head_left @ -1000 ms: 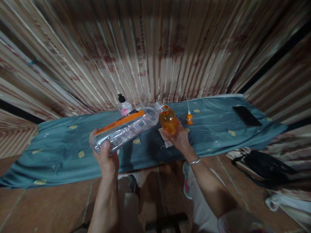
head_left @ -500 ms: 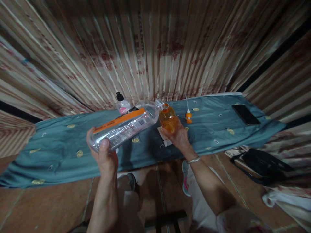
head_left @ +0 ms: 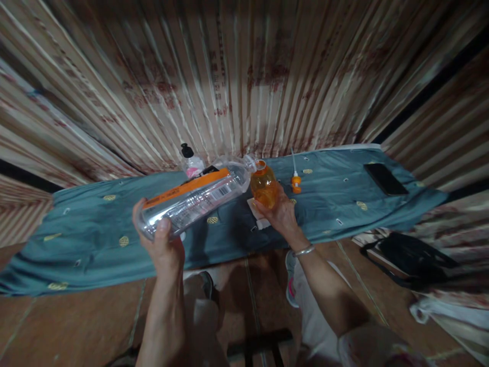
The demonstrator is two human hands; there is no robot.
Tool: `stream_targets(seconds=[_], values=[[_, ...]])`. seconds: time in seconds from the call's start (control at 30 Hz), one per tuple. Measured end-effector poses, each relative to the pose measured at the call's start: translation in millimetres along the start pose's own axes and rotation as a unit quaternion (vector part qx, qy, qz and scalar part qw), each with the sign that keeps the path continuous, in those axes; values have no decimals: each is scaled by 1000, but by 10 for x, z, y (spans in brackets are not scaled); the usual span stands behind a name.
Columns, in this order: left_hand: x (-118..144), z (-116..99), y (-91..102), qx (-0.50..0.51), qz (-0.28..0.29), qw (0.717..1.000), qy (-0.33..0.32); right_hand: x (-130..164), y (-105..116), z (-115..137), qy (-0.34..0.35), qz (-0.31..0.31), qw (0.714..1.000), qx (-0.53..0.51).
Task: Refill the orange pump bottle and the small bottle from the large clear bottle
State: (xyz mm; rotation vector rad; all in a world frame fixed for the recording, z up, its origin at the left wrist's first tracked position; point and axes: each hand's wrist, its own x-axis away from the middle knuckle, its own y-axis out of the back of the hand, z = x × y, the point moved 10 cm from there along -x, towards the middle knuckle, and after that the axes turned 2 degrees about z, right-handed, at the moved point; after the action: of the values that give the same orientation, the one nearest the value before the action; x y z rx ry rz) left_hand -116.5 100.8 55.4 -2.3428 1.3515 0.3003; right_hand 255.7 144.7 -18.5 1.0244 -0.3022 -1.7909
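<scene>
the person's left hand (head_left: 162, 244) is wrapped tight round the base of a big clear bottle (head_left: 193, 201) with an orange label, tipped nearly flat so its open neck meets the mouth of the small orange bottle (head_left: 263, 186), which the right hand (head_left: 280, 214) grips from below and holds upright just above the blue cloth (head_left: 95, 239), seemingly to take whatever runs across. just past the bottles an orange pump top (head_left: 295, 182) lies loose on the cloth, likely set aside to leave that mouth open, with a white card (head_left: 256, 211) under the right hand. further back a small black-capped bottle (head_left: 190, 160) stands by the corrugated wall (head_left: 244, 76), and a dark phone (head_left: 385, 178) lies well off to the right.
</scene>
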Motion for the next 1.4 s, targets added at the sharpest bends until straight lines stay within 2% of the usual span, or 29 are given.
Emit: stream_targets(seconds=[0.17, 0.83, 1.2, 1.4], values=[[2, 2, -9, 27, 7, 1000, -4, 11, -5, -27, -7, -2, 1000, 4], [23, -48, -45, 19, -13, 1000, -7, 3, 16, -10, -7, 1, 1000, -5], [40, -185, -154, 0, -8, 1000, -13, -4, 37, 9, -6, -2, 1000, 2], [27, -146, -100, 11, -14, 999, -26, 1, 10, -17, -15, -4, 1000, 2]])
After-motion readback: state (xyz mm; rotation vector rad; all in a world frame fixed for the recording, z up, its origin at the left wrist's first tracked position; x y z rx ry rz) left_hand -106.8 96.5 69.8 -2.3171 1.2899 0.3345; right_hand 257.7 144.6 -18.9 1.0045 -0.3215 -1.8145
